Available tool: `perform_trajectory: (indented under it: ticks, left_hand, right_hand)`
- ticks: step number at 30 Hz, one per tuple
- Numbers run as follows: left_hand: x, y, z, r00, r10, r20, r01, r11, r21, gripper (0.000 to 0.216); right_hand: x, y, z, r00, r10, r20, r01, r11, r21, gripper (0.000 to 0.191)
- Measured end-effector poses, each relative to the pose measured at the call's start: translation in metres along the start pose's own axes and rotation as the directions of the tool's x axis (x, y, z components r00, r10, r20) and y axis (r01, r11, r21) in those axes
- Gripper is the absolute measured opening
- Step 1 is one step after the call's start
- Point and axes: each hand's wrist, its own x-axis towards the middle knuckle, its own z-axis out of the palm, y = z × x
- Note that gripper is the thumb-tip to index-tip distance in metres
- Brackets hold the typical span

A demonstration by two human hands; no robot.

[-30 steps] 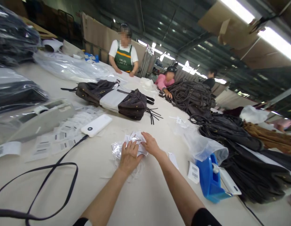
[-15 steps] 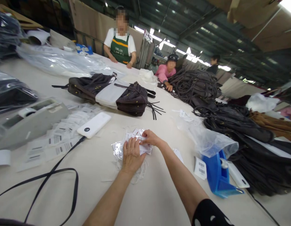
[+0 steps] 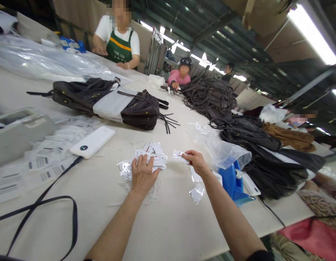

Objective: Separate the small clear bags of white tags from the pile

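My left hand (image 3: 142, 173) lies with its fingers stretched over a pile of white tags in clear plastic (image 3: 154, 149) on the table. To the right of that pile, my right hand (image 3: 197, 161) pinches a small white tag (image 3: 177, 154) between thumb and fingers, held just above the tabletop. Beneath and beside my right wrist are a shiny tag packet (image 3: 197, 193) and another white tag (image 3: 195, 175). Thin white strings (image 3: 153, 194) trail from under the left hand.
A dark bag (image 3: 140, 114) with a white wrap lies ahead. Left are a white power bank (image 3: 93, 142), label stickers (image 3: 45, 150) and a grey tape dispenser (image 3: 23, 134). Right are a blue dispenser (image 3: 231, 183), a plastic bag (image 3: 233, 154) and piled dark bags (image 3: 273, 170). Co-workers stand across the table.
My right hand has moved right, away from the pile, with a tag in its fingers. My left hand stays on the pile. The view has turned rightward, and a tag packet now shows near my right forearm.
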Motion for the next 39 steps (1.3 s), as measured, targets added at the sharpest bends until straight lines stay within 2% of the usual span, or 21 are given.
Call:
perform_trajectory:
  ticks: [4,7,8,10,12,14,15,17,19,22,25,29,34,36,39]
  left_hand:
    - [0.001,-0.001,0.001,1.0,0.007,-0.005,-0.007,1.0,0.003,0.048]
    - [0.002,-0.001,0.001,1.0,0.0,0.0,0.0,1.0,-0.003,0.048]
    - [0.001,-0.001,0.001,1.0,-0.005,0.004,0.005,1.0,-0.005,0.048]
    - [0.001,-0.001,0.0,1.0,-0.011,0.018,0.011,1.0,-0.009,0.049]
    - [0.001,0.0,-0.001,0.999,-0.015,0.029,0.015,1.0,-0.01,0.049]
    - [0.002,0.001,-0.001,0.999,-0.021,0.032,0.021,1.0,-0.012,0.049]
    - [0.002,0.001,-0.002,0.999,-0.025,0.033,0.025,1.0,-0.012,0.048]
    - [0.002,0.001,-0.002,0.999,-0.038,0.035,0.039,0.999,-0.013,0.048]
    - [0.003,0.002,-0.002,0.998,-0.052,0.04,0.053,0.999,-0.014,0.048]
    - [0.003,0.002,-0.001,0.997,-0.065,0.048,0.066,0.998,-0.023,0.048]
    - [0.004,0.002,0.0,0.996,-0.076,0.047,0.078,0.997,-0.029,0.047]
    - [0.005,0.003,0.001,0.996,-0.084,0.037,0.085,0.996,-0.029,0.046]
    - [0.006,0.003,0.0,0.997,-0.071,0.042,0.072,0.997,-0.024,0.047]
    - [0.006,0.002,0.0,0.997,-0.063,0.034,0.064,0.998,-0.023,0.046]
    - [0.005,0.001,0.001,0.998,-0.057,0.021,0.058,0.998,-0.026,0.045]
  right_hand:
    - [-0.005,0.011,-0.018,0.992,0.005,-0.125,-0.014,0.997,-0.074,0.041]
    - [-0.01,0.021,-0.04,0.971,0.004,-0.238,-0.044,0.986,-0.163,0.033]
    - [-0.01,0.023,-0.046,0.959,-0.011,-0.284,-0.052,0.975,-0.214,0.029]
    - [-0.007,0.025,-0.047,0.924,-0.126,-0.36,-0.042,0.905,-0.423,0.02]
    - [0.003,0.024,-0.029,0.914,-0.278,-0.296,0.012,0.747,-0.665,0.017]
    - [0.016,0.02,0.008,0.943,-0.313,-0.111,0.114,0.619,-0.777,0.025]
    - [0.023,0.018,0.03,0.96,-0.281,-0.023,0.161,0.616,-0.771,0.031]
    - [0.036,0.015,0.074,0.972,-0.23,0.044,0.18,0.615,-0.767,0.045]
    - [0.046,0.012,0.107,0.98,-0.199,0.013,0.133,0.603,-0.787,0.054]
    - [0.056,0.011,0.125,0.99,-0.129,-0.057,0.048,0.687,-0.725,0.047]
    - [0.064,0.012,0.117,0.996,-0.079,-0.046,0.036,0.799,-0.6,0.037]
    - [0.065,0.015,0.101,0.999,-0.044,0.026,0.051,0.896,-0.44,0.026]
    - [0.05,0.011,0.082,0.998,-0.023,0.058,0.037,0.964,-0.265,0.02]
    - [0.042,0.006,0.066,0.998,-0.045,0.032,0.051,0.972,-0.229,0.024]
    - [0.027,0.001,0.026,0.997,-0.05,-0.056,0.038,0.98,-0.197,0.032]
